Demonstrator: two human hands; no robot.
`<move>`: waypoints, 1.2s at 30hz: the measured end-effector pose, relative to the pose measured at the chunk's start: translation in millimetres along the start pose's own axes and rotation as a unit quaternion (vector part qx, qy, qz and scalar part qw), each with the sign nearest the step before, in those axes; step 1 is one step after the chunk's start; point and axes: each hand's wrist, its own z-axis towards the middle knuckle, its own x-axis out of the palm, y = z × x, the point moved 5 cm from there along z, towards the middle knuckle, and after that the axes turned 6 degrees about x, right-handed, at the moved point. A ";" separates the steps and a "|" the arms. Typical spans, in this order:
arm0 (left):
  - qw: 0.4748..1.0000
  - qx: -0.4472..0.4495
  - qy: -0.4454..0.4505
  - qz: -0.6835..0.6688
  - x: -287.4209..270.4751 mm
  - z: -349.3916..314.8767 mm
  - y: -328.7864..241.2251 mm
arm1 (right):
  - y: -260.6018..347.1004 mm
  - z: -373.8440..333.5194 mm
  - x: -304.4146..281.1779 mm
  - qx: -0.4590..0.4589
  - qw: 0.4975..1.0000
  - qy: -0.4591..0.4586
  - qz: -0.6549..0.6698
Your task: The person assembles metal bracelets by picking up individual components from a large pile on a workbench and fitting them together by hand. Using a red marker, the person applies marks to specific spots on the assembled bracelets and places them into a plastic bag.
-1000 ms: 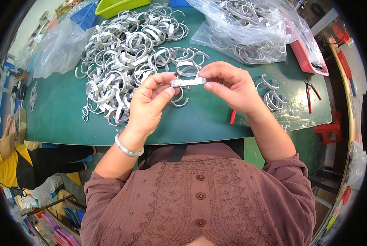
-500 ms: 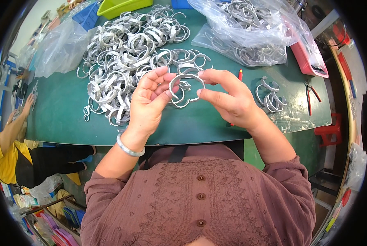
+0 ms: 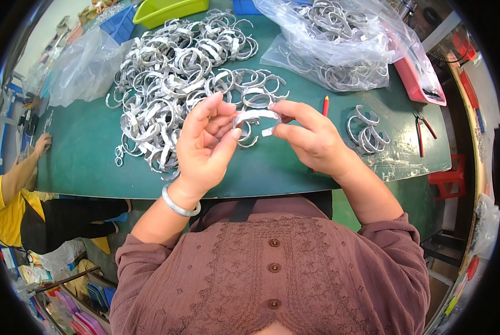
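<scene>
Between my two hands, above the green table, is an open silver-grey cuff bracelet [image 3: 256,114], its broad outer face turned up. My left hand [image 3: 204,146] pinches its left side between thumb and fingers, the other fingers loosely curled. At the other side, my right hand [image 3: 311,134] grips the bracelet between thumb and forefinger. Under and just beyond the held piece, more cuff bracelets lie on the table. A large heap of similar cuffs [image 3: 166,84] spreads to the left and beyond my left hand. Several loose cuffs [image 3: 368,131] lie to the right of my right hand.
Red-handled pliers [image 3: 423,134] lie at the right, and a red tool [image 3: 326,105] shows behind my right hand. A clear bag of cuffs [image 3: 333,56] stands far right beside a pink bin [image 3: 417,84]. A green bin [image 3: 169,12] is at the back. A co-worker in yellow [image 3: 7,212] is left.
The held bracelet has tipped from showing its round opening to showing its broad outer face. Both hands keep hold of it. The co-worker's hand at the left has shifted slightly.
</scene>
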 end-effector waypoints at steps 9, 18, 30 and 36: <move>0.992 0.099 0.053 0.049 3.5 -3.0 -9.0 | 4.0 0.3 -2.9 -0.038 0.999 -0.007 -0.028; 0.997 0.042 0.025 0.052 1.7 -1.0 -7.9 | 0.4 10.6 -32.1 -0.027 0.997 -0.031 -0.063; 0.990 -0.043 -0.024 0.129 -20.3 -13.7 2.2 | -70.3 63.2 -144.1 0.099 0.908 -0.172 -0.370; 0.986 -0.068 -0.020 0.149 -21.1 -16.1 6.6 | -54.9 49.2 -43.5 0.066 0.982 -0.025 -0.177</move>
